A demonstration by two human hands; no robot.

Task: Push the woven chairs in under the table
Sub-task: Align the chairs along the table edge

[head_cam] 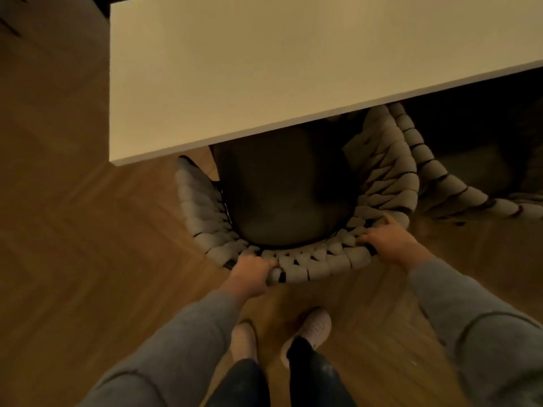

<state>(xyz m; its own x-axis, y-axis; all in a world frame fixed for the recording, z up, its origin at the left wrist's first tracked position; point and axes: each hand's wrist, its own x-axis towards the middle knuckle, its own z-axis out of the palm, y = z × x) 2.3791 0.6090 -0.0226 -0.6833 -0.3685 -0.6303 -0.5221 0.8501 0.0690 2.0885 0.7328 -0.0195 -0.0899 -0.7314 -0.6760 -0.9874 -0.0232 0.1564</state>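
Fingers [268,263] of the left hand [249,274] and right hand [389,243] curl round the woven back rim of the chair [311,267], its seat partly under the desk [264,69], where a lopsided push would likely swing it against the neighbouring chair [435,168] just beside it.

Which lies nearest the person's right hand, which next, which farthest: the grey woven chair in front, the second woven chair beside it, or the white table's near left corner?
In the head view:
1. Grey woven chair, straight ahead: right hand grips its back.
2. Second woven chair, just to the right.
3. White table's near left corner, far left.
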